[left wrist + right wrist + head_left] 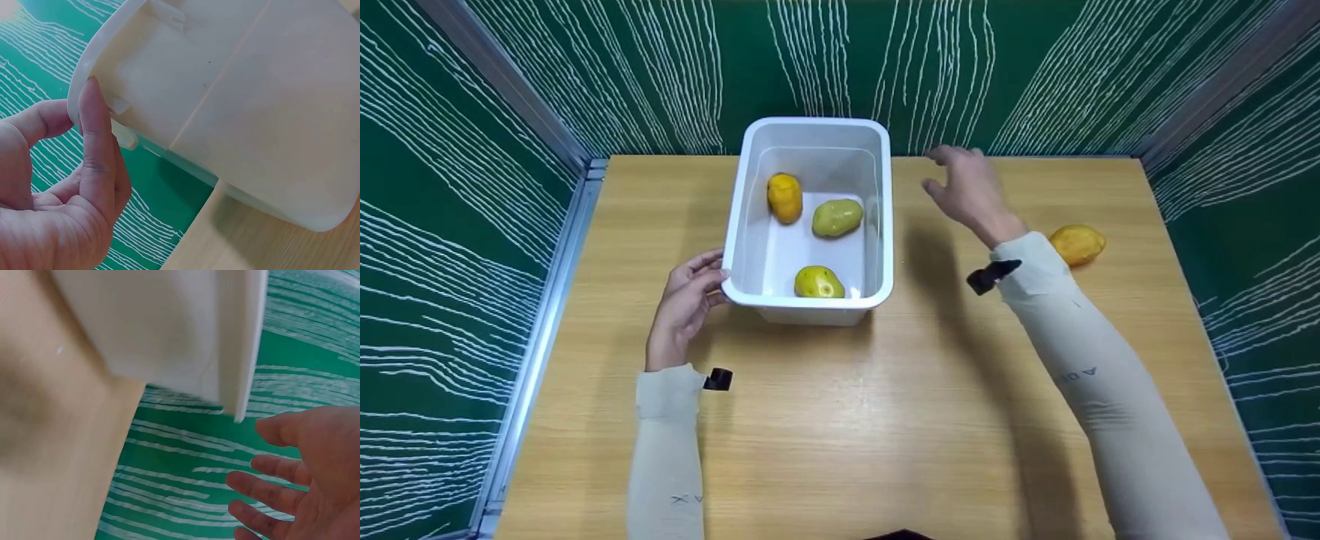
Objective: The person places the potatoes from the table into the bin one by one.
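Observation:
A white plastic bin [819,316] stands on the wooden table, with an orange-yellow mango [785,198], a green mango [837,218] and a yellow-green mango [818,283] inside. My left hand [687,304] pinches the bin's rim at its near left corner; the left wrist view shows thumb and fingers on either side of that rim [79,84]. To the right of the bin, my right hand [969,187] hovers apart from it, fingers spread and holding nothing. In the right wrist view, the right hand's fingers [270,492] are extended near the bin's edge [247,354].
Another yellow mango [1078,244] lies on the table [840,435] at the right, beside my right forearm. Green panels with white wavy lines [810,67] rise behind and along both sides, joined by metal frame bars [551,277].

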Demonstrator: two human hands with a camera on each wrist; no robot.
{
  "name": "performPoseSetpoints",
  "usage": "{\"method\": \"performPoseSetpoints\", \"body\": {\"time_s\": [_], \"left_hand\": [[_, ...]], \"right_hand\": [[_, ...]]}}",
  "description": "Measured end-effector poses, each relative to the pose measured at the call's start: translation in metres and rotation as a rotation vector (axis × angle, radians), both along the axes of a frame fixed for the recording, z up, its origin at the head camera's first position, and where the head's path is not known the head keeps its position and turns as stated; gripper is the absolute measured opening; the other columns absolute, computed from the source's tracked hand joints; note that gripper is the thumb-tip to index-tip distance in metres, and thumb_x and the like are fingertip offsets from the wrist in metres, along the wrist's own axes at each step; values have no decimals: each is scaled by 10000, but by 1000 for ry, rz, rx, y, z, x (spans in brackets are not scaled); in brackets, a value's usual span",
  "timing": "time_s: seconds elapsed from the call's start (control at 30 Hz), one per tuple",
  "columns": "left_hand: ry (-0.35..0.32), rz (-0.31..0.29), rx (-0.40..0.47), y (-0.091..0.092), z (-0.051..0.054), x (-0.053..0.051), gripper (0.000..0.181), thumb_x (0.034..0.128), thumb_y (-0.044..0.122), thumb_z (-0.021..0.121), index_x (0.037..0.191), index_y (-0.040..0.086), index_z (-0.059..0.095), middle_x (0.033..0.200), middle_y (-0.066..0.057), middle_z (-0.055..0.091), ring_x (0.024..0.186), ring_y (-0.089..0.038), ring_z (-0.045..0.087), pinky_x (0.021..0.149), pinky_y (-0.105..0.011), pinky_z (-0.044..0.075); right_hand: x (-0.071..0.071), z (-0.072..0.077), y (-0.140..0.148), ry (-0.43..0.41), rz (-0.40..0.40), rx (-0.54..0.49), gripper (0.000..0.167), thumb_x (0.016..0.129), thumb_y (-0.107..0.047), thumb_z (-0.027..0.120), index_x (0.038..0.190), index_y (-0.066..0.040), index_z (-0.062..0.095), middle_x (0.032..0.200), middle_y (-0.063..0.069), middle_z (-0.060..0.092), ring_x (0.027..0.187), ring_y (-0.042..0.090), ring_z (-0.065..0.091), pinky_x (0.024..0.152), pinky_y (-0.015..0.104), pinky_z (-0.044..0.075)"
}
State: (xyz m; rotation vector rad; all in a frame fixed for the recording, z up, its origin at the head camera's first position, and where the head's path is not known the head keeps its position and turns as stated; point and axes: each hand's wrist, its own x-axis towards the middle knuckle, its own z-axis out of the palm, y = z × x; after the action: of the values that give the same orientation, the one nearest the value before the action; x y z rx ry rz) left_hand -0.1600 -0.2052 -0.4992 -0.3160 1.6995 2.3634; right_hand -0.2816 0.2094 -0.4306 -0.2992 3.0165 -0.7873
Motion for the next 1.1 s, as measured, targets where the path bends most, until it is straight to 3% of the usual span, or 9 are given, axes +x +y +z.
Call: {"method": "performPoseSetpoints", "body": {"time_s": [0.5, 1.1], "left_hand": [[-2, 10, -10, 3, 0, -1, 450, 989, -100, 518, 1437, -112, 480, 1045, -35, 702, 807, -160, 710, 638, -219, 621], [6, 7, -2, 1, -1, 0, 432, 993, -100, 521, 1424, -114, 488, 1051, -41, 717, 817, -168, 720, 634, -219, 623]], "right_hand": [[12, -35, 71, -20, -103, 30, 487, 1017, -152, 694, 1442, 50, 569, 1453, 299, 576, 1315, 508, 510, 1137, 654, 440], [31, -67, 125, 28, -135, 109, 558, 936, -160, 785, 1390, 94, 581, 1398, 372, 573, 1273, 596, 472, 1076, 730, 401]]}}
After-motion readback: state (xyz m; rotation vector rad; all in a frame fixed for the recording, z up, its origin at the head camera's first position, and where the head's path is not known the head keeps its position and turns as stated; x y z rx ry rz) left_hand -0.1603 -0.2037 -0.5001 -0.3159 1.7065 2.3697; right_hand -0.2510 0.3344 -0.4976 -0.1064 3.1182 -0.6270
